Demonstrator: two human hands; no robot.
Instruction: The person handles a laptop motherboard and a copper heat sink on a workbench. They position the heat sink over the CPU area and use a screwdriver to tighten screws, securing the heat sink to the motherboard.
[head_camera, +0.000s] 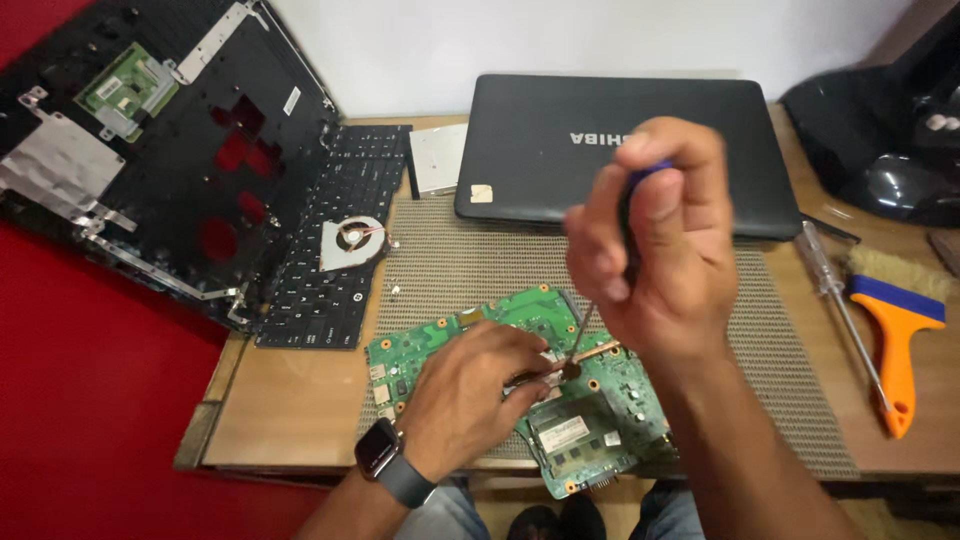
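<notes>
Both hands work a green motherboard (430, 345) on the table's woven mat (470, 260): left hand (470, 395) fingers press it flat, right hand (655, 240) fingers pinch a screwdriver (580, 335) on a screw, apparently needing steady vertical turning.

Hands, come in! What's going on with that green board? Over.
Right hand gripping screwdriver, tip down on green board. Left hand steadying board on mat. Nothing blocking the tip.
</notes>
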